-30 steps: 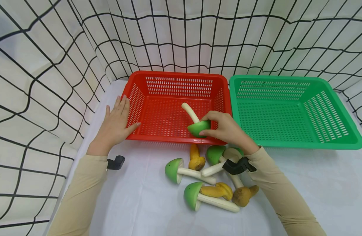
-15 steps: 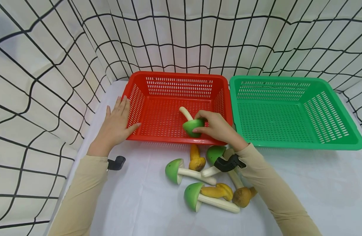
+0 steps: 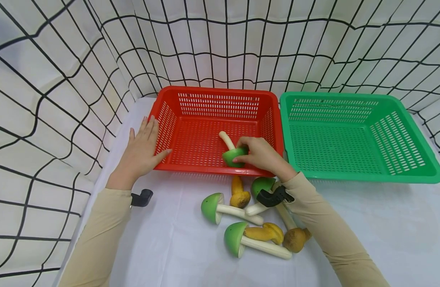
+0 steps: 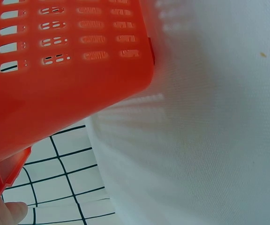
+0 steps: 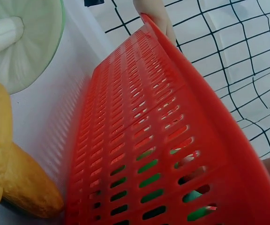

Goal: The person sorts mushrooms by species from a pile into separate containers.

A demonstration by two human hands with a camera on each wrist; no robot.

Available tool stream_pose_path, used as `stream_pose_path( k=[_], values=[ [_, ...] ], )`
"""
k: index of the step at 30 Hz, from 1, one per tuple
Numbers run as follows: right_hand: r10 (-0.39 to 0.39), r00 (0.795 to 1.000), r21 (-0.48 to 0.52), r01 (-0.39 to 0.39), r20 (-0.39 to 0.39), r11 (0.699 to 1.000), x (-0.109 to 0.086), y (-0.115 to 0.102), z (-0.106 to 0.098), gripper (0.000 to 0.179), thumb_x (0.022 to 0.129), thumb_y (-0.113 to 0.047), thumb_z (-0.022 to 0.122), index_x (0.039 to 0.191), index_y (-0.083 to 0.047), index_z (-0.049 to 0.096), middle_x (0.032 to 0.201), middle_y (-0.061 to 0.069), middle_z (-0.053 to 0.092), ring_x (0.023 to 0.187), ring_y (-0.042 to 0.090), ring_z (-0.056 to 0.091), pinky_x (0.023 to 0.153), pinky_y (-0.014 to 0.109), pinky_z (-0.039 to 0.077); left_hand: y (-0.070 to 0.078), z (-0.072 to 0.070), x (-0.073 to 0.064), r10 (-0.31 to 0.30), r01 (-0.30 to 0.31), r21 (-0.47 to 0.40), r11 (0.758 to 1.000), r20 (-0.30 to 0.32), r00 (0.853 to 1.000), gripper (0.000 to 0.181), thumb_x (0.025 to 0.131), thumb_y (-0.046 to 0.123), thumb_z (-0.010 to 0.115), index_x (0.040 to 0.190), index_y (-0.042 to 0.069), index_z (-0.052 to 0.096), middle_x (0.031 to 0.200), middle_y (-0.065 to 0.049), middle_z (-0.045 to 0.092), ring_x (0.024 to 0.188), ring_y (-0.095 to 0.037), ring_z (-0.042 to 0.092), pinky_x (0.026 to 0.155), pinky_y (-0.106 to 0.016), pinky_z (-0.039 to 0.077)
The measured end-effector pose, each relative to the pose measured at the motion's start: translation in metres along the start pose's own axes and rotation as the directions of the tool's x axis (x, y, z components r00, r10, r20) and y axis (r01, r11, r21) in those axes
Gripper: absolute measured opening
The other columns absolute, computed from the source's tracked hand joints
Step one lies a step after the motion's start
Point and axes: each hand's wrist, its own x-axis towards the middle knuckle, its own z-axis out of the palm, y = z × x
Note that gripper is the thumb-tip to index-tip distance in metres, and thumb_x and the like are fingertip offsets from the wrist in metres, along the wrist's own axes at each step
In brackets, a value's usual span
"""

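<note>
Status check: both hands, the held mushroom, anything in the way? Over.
Right hand grips green mushroom by its cap, inside red basket. Left hand touches basket's left rim. No obstruction seen.

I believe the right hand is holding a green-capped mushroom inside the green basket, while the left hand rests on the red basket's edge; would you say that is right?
Not quite: the head view shows the right hand holding the green-capped mushroom inside the red basket, not the green basket. The left hand does rest on the red basket's edge.
</note>
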Motion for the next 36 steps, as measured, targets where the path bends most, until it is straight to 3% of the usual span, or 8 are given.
stream_pose_path(
  k=[7,13,21,28,36],
  values=[
    [0.026,1.0,-0.061,-0.027,-0.018,0.998,0.001,0.0,-0.002,0.01,0.081,-0.013,0.075,0.081,-0.007,0.067,0.083,0.003,0.068,0.075,0.017,0.058,0.069,0.031,0.048,0.0,0.0,0.001,-0.008,0.008,-0.008,1.0,-0.002,1.0,0.085,0.093,0.041,0.05,0.145,-0.012,0.009,0.154,-0.027,0.004,0.142,-0.035,-0.008,0.107,-0.064,-0.003],
    [0.028,0.999,-0.05,-0.029,-0.037,0.998,-0.002,-0.001,-0.005,0.01,0.081,-0.012,0.075,0.086,-0.006,0.069,0.088,0.005,0.069,0.084,0.02,0.061,0.075,0.033,0.049,-0.001,0.0,0.002,-0.009,0.009,-0.012,1.0,-0.002,1.0,0.085,0.093,0.041,0.05,0.146,-0.012,0.009,0.154,-0.026,0.004,0.142,-0.034,-0.009,0.107,-0.064,-0.003],
    [-0.034,0.994,-0.01,0.034,-0.106,0.999,-0.014,-0.004,-0.012,0.017,0.081,-0.01,0.074,0.096,-0.002,0.07,0.096,0.008,0.069,0.094,0.024,0.063,0.082,0.038,0.051,-0.003,0.001,0.004,-0.012,0.012,-0.007,1.0,-0.001,1.0,0.087,0.093,0.042,0.051,0.146,-0.011,0.008,0.154,-0.026,0.004,0.142,-0.034,-0.009,0.108,-0.064,-0.003],
    [-0.133,0.97,-0.024,0.131,-0.201,0.991,-0.033,-0.006,-0.019,0.018,0.08,-0.006,0.074,0.096,0.001,0.069,0.096,0.011,0.068,0.092,0.027,0.063,0.08,0.043,0.052,-0.003,0.001,0.003,-0.009,0.009,-0.01,1.0,-0.006,1.0,0.086,0.093,0.042,0.051,0.146,-0.011,0.008,0.154,-0.025,0.004,0.142,-0.033,-0.009,0.108,-0.064,-0.002],
    [-0.167,0.938,-0.039,0.163,-0.303,0.986,-0.064,-0.004,-0.028,0.018,0.078,-0.006,0.076,0.095,-0.003,0.07,0.092,0.007,0.068,0.088,0.025,0.062,0.076,0.042,0.052,-0.003,0.002,0.001,-0.012,0.012,-0.015,1.0,0.0,1.0,0.086,0.093,0.041,0.052,0.146,-0.011,0.008,0.154,-0.026,0.003,0.142,-0.033,-0.01,0.108,-0.064,-0.002]
  ],
)
